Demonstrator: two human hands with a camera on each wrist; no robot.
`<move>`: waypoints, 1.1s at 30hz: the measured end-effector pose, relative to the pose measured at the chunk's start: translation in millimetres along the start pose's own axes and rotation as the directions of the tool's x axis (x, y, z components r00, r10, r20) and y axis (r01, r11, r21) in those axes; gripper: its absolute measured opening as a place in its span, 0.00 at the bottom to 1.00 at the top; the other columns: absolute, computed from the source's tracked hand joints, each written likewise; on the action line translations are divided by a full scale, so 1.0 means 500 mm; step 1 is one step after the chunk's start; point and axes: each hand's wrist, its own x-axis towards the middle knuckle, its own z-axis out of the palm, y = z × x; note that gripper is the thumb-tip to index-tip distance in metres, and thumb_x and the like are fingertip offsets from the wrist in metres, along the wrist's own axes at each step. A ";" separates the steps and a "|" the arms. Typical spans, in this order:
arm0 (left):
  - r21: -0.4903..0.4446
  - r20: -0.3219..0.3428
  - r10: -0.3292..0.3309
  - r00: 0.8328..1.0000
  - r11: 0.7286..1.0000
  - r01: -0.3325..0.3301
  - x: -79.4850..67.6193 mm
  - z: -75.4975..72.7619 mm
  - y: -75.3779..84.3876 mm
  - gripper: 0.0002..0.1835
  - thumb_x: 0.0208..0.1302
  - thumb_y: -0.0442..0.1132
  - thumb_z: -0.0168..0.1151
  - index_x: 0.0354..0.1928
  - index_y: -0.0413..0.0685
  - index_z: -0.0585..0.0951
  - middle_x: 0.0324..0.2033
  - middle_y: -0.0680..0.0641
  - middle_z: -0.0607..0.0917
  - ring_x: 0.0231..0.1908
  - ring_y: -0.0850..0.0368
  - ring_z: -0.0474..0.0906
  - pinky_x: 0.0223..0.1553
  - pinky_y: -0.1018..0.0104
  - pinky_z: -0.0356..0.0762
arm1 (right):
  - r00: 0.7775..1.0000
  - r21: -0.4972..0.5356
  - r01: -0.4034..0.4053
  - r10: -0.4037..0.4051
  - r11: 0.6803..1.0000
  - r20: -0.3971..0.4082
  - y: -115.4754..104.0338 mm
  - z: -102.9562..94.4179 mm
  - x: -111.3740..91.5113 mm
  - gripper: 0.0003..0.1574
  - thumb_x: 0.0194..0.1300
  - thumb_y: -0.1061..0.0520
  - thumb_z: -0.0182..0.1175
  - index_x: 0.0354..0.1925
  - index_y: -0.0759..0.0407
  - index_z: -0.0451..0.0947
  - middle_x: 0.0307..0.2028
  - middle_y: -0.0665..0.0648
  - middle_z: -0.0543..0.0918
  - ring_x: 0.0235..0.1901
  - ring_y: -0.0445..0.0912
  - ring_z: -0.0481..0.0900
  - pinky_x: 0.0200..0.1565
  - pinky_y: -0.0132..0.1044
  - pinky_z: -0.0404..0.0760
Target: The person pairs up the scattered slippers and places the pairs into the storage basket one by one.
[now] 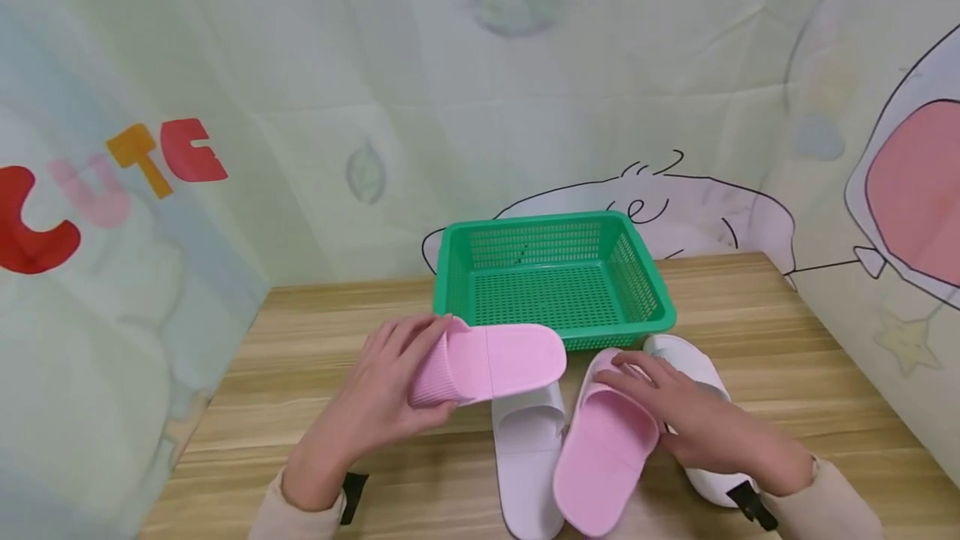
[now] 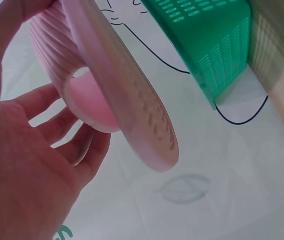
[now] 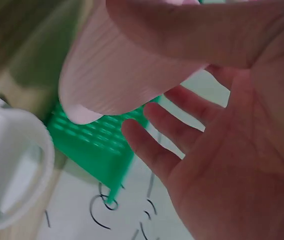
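- Reaching out from two beige sleeves [image 1: 821, 511], two bare hands spanned the near part of the table.
- The left hand [image 1: 382, 373] had its fingers curled round the ribbed strap of one pink slide slipper [image 1: 517, 357], raised off the surface, its sole end pointing right.
- The right hand [image 1: 682, 411] pinched a second pink slide slipper [image 1: 603, 461] by its strap between thumb and forefinger, its other fingers apart and slightly bent; that slipper's toe faced the basket.
- Two white slide slippers lay below: the left one [image 1: 528, 465], toe hidden behind the raised pink slipper, and the right one [image 1: 682, 357], partly covered by the right hand.
- One green slotted plastic basket [image 1: 525, 223] stood farther back.
- Beneath everything ran one wood-grain tabletop [image 1: 247, 415].
- Behind hung a pale printed backdrop [image 1: 337, 65] with four letters spelling CUTE, one pink balloon and one faint star.
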 end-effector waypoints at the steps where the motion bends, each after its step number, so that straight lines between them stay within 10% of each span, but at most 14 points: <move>1: 0.000 0.000 -0.003 1.000 1.000 0.003 0.000 0.000 0.000 0.49 0.46 0.50 0.85 0.73 0.47 0.75 0.65 0.42 0.78 0.62 0.42 0.73 0.62 0.42 0.75 | 1.000 0.009 0.012 -0.012 1.000 -0.011 -0.001 -0.007 -0.002 0.70 0.42 0.80 0.74 0.78 0.42 0.65 0.73 0.60 0.69 0.69 0.61 0.72 0.53 0.57 0.86; 9: 0.010 -0.006 -0.006 1.000 1.000 0.006 -0.013 -0.003 -0.004 0.49 0.44 0.50 0.86 0.71 0.47 0.77 0.63 0.42 0.79 0.62 0.42 0.73 0.61 0.41 0.76 | 0.959 0.095 0.251 -0.235 0.963 -0.157 0.007 -0.032 0.004 0.65 0.43 0.69 0.82 0.78 0.58 0.66 0.75 0.57 0.69 0.77 0.52 0.62 0.77 0.24 0.51; 18: 0.019 0.029 0.008 1.000 1.000 -0.009 -0.009 0.003 0.005 0.49 0.45 0.53 0.84 0.71 0.47 0.77 0.63 0.44 0.81 0.62 0.45 0.74 0.62 0.41 0.77 | 0.982 0.081 0.078 -0.062 0.994 -0.180 -0.010 -0.068 -0.003 0.65 0.43 0.56 0.86 0.77 0.45 0.67 0.73 0.50 0.70 0.71 0.50 0.67 0.60 0.47 0.84; 33: -0.025 0.053 0.057 0.997 0.998 -0.055 0.016 0.021 0.040 0.45 0.45 0.56 0.82 0.68 0.56 0.78 0.61 0.52 0.81 0.61 0.53 0.74 0.61 0.48 0.77 | 0.935 0.039 0.014 0.001 0.999 -0.354 -0.017 -0.075 0.017 0.61 0.41 0.49 0.85 0.74 0.44 0.73 0.64 0.48 0.74 0.61 0.44 0.68 0.44 0.42 0.85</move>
